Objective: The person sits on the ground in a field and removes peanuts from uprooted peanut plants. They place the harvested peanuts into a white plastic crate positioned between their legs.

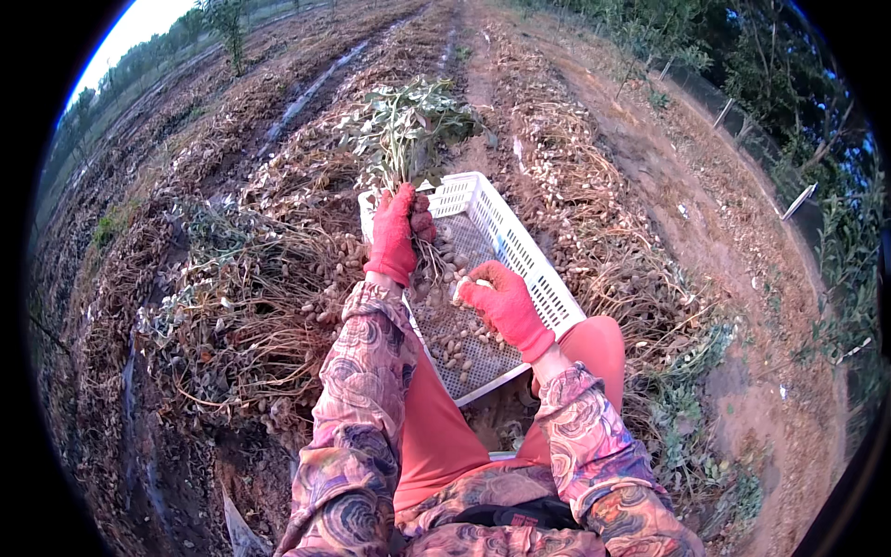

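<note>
My left hand (395,233), in a red work glove, grips the stems of a peanut plant (404,132). Its green leaves stand up beyond my fist, and its roots with some pods hang below, over a white slatted plastic crate (525,257). My right hand (505,299), gloved the same, is curled over the crate with one or more pale peanut pods (483,283) at its fingertips. Loose peanuts (454,351) lie scattered on the crate's mesh floor. The crate sits tilted in view between my knees. My left forearm hides part of its near left side.
Pulled peanut plants (257,299) with pods lie heaped left of the crate. Another row of dried plants (578,174) runs along its right. Farther right are a bare dirt path (668,188) and a net fence with posts (724,113) before trees. Strips of plastic film (313,90) cross the field.
</note>
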Tool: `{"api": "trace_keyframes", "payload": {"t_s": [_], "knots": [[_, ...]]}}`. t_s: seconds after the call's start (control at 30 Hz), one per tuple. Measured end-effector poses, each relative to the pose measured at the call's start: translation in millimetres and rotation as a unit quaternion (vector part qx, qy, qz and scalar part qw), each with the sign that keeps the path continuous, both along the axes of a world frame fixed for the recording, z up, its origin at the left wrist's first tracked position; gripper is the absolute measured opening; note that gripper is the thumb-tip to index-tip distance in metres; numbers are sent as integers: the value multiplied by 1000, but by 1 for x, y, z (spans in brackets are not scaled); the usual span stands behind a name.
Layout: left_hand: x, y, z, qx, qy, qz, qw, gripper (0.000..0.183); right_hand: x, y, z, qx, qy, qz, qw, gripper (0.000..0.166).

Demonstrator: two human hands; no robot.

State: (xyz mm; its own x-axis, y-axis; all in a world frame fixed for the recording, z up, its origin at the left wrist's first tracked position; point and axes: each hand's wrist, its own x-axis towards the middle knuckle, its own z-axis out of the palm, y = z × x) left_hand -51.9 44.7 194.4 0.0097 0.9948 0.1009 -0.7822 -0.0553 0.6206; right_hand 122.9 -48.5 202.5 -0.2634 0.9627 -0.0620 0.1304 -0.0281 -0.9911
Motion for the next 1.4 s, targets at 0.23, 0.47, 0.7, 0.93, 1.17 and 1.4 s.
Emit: {"api": "trace_keyframes", "payload": {"t_s": [0.23, 0.47, 0.7, 0.93, 1.17, 1.4], "knots": [[13, -3, -1, -6, 69, -20, 997, 15, -6, 12, -12, -73, 177, -58, 980, 29], [5, -6, 6, -23, 16, 17, 999, 14, -6, -15, -7, 10, 10, -2, 1000, 34], [-16, 16, -14, -26, -15, 64, 997, 16, 9, -4, 4, 137, -19, -61, 988, 30], [-22, 12, -15, 71, -77, -183, 977, 19, 11, 42, -7, 251, -186, -32, 949, 43], [-12, -5, -5, 83, -32, -226, 970, 17, -15, 31, 13, 268, -173, 20, 948, 31], [-27, 10, -14, 45, -29, -122, 991, 21, -5, -4, 1, 273, -342, -82, 895, 26]]}}
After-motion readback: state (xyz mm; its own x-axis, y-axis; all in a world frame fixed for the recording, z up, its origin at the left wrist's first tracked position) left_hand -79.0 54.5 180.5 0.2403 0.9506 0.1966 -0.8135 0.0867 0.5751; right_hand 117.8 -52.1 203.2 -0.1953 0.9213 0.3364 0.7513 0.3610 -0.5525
